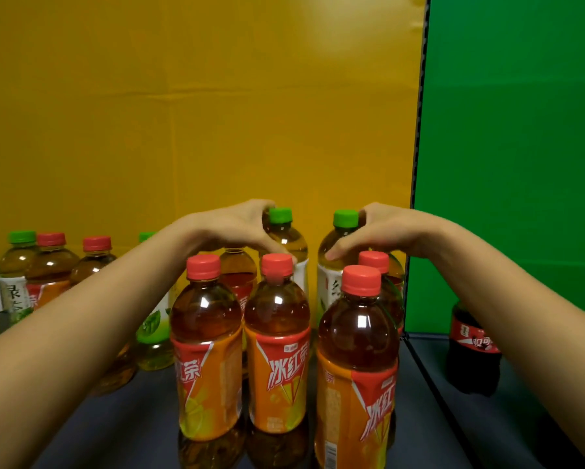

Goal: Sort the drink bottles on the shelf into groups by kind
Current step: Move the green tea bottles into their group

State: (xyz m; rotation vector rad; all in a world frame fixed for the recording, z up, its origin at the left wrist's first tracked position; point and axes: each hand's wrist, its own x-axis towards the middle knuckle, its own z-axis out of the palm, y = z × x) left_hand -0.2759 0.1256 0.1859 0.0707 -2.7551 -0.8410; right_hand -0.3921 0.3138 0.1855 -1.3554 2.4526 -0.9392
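Observation:
Two green-capped green tea bottles stand at the back of the dark shelf (132, 421). My left hand (237, 228) reaches over the front row and grips the left green tea bottle (284, 231) at its neck. My right hand (389, 231) grips the right green tea bottle (343, 220) just under its cap. Three red-capped iced tea bottles (277, 336) with orange labels stand in front, and a fourth (374, 260) is behind them. My left palm partly hides another iced tea bottle (238, 269).
At the left stands a mixed row of green-capped (22, 236) and red-capped bottles (96, 243), partly hidden by my left forearm. A cola bottle (470, 346) stands right of the shelf divider (423, 363), before a green backdrop. A yellow backdrop rises behind the tea bottles.

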